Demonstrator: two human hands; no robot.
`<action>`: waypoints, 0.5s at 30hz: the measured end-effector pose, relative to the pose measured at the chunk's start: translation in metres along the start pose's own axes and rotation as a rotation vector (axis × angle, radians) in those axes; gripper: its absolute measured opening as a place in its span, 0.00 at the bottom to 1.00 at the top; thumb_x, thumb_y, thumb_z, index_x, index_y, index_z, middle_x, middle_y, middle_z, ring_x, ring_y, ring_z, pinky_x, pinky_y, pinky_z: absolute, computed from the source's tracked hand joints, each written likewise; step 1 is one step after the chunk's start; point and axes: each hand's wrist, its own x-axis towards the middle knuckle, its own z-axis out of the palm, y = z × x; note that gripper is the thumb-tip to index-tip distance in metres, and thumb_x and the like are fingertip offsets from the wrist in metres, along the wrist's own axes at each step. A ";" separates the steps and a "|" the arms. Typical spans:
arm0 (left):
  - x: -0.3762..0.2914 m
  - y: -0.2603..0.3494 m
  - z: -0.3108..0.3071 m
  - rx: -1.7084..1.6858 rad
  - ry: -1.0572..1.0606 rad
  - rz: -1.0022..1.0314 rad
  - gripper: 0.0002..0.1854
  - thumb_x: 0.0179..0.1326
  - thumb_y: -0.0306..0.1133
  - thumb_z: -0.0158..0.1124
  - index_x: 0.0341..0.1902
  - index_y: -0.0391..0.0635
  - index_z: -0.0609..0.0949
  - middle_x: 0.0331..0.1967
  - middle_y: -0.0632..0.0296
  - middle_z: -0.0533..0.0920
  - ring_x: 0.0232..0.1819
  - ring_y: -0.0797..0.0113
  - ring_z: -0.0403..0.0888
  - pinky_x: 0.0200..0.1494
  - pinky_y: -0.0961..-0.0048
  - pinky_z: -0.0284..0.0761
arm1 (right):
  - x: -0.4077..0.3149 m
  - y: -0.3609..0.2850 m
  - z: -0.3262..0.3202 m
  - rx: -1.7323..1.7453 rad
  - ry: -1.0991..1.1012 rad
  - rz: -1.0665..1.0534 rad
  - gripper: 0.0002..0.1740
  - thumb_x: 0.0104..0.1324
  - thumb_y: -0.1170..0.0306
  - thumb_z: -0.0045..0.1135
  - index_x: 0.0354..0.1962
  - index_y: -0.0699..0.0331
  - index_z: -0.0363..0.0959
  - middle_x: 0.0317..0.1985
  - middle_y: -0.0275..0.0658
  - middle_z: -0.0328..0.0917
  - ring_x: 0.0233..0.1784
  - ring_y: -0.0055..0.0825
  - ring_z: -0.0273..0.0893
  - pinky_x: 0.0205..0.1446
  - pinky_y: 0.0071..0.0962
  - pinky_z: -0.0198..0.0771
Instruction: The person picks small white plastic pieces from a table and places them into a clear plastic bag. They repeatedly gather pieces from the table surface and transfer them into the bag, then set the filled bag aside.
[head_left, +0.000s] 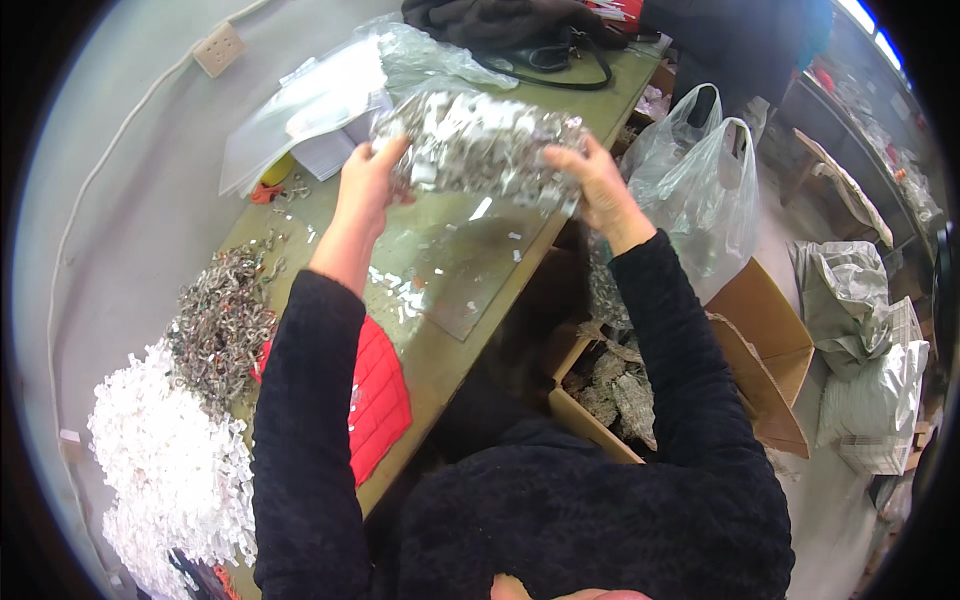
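Observation:
Both my hands grip a clear bag (480, 150) of small silvery and white pieces, raised over the green table (495, 296). Its left end is in my left hand (371, 176), and the opposite end is in my right hand (596, 184). Motion blur hides what the pieces are exactly. Beneath the bag, a transparent sheet (465, 292) lies on the tabletop with scattered white scraps (405, 292). Left of my left forearm are a heap of small metallic pieces (225, 322) and a large heap of white tag-like pieces (172, 465).
Red quilted fabric (379, 397) lies by my left sleeve. Plastic sheets (315, 105) and a black bag (547, 56) occupy the table's far part. Right of the table are an open cardboard box (596, 424) with bundled material and a clear carrier bag (705, 195). A wall socket (219, 49) is far left.

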 end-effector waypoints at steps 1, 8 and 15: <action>0.012 -0.003 0.020 0.035 0.051 -0.016 0.27 0.61 0.41 0.69 0.58 0.38 0.74 0.37 0.57 0.82 0.25 0.67 0.80 0.25 0.67 0.79 | 0.006 -0.008 -0.012 0.038 0.013 -0.016 0.35 0.56 0.69 0.71 0.59 0.68 0.64 0.51 0.40 0.77 0.52 0.30 0.78 0.55 0.32 0.77; 0.054 -0.085 0.095 0.904 0.023 0.264 0.32 0.57 0.25 0.57 0.69 0.38 0.67 0.59 0.37 0.75 0.58 0.41 0.77 0.63 0.56 0.72 | 0.031 0.033 -0.079 -0.195 0.227 -0.034 0.35 0.57 0.69 0.69 0.60 0.68 0.65 0.52 0.39 0.77 0.54 0.27 0.76 0.61 0.30 0.70; -0.003 -0.089 0.066 0.628 -0.082 0.193 0.36 0.59 0.25 0.57 0.74 0.40 0.62 0.70 0.44 0.68 0.66 0.53 0.74 0.64 0.62 0.72 | 0.021 0.017 -0.068 -0.876 0.402 -0.167 0.44 0.56 0.59 0.73 0.63 0.73 0.61 0.56 0.52 0.74 0.59 0.41 0.73 0.66 0.36 0.66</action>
